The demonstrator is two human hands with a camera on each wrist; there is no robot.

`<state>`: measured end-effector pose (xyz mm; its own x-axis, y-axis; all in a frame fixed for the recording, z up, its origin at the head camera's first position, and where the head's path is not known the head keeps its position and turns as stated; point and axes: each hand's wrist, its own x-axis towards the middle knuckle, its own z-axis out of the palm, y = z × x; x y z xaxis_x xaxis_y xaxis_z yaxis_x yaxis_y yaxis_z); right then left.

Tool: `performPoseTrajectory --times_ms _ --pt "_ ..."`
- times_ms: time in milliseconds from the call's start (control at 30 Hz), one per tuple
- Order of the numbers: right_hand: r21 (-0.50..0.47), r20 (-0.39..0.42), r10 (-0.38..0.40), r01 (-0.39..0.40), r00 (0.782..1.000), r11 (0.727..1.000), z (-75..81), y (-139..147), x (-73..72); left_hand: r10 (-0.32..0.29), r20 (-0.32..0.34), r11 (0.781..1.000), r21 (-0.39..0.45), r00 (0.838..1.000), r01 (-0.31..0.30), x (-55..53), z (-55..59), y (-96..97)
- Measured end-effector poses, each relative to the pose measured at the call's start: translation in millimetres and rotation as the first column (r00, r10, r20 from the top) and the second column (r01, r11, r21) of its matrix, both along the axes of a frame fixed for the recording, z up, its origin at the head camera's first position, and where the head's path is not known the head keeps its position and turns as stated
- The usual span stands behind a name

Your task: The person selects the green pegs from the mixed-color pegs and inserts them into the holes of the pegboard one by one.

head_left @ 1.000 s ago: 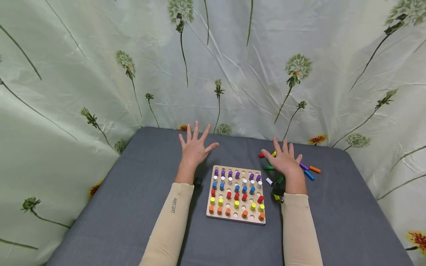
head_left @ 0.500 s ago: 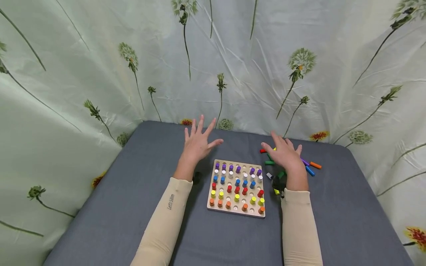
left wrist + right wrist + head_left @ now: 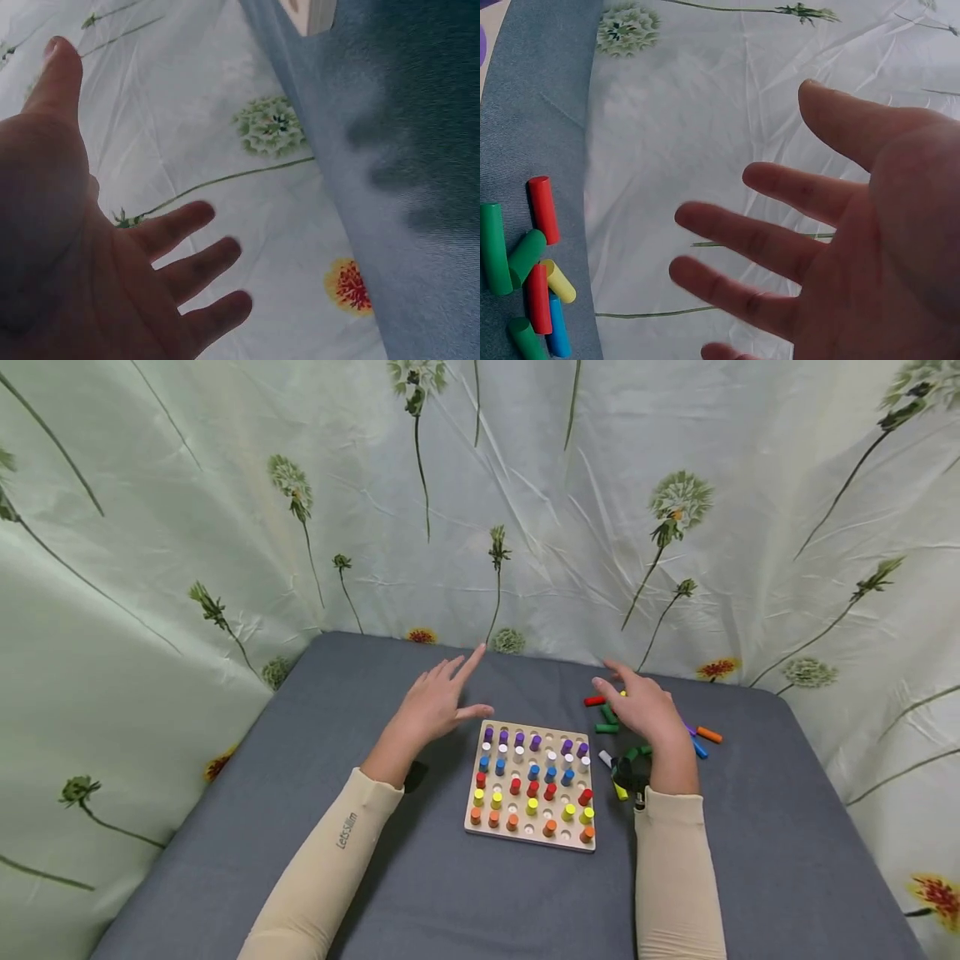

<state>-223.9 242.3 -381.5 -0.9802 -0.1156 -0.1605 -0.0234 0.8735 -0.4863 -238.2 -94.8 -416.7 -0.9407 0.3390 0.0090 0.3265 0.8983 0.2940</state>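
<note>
A wooden pegboard [image 3: 530, 841] lies on the table, with rows of purple, white, blue, red, yellow and orange pegs standing in it and some bare holes. My left hand [image 3: 433, 703] hovers off the board's far left corner, holding nothing; its fingers are extended in the left wrist view. Over loose pegs at the board's right my right hand [image 3: 647, 708] is raised, fingers spread and nothing in them. Red [image 3: 543, 210], green [image 3: 493, 249], yellow [image 3: 560, 280] and blue pegs [image 3: 558, 327] lie apart from that hand. Part of the loose pile is hidden beneath it in the head view.
The table has a grey cloth [image 3: 247, 793]. A flowered curtain [image 3: 570, 527] hangs behind its far edge and along both sides. An orange peg [image 3: 709, 735] and a white peg [image 3: 605, 758] lie at the pile's edges.
My left hand has swung lower and its fingers have drawn closer together, the forearm slanting more to the left. My right hand's fingers look more bent. The pegs stay put.
</note>
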Motion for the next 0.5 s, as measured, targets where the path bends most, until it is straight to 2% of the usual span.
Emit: performPoseTrajectory --times_ms 133,233,333,500 --pt "-0.052 -0.038 -0.029 0.027 0.999 0.998 1.4 2.8 2.7 -0.032 0.055 0.999 0.026 0.998 0.030 7.8 -1.8 -3.7" --pt "-0.067 -0.050 -0.053 0.050 0.997 0.996 1.6 4.2 3.8 -0.040 0.144 0.998 0.056 0.989 0.032 14.6 -2.4 -7.2" --pt "-0.073 -0.059 -0.066 0.062 0.996 0.995 1.0 5.5 3.8 -0.064 0.247 0.994 0.105 0.967 0.038 21.1 -3.7 -12.1" --pt "-0.072 -0.062 -0.072 0.067 0.996 0.995 -1.3 9.2 1.6 -0.143 0.371 0.976 0.204 0.917 0.070 28.0 -10.3 -20.5"
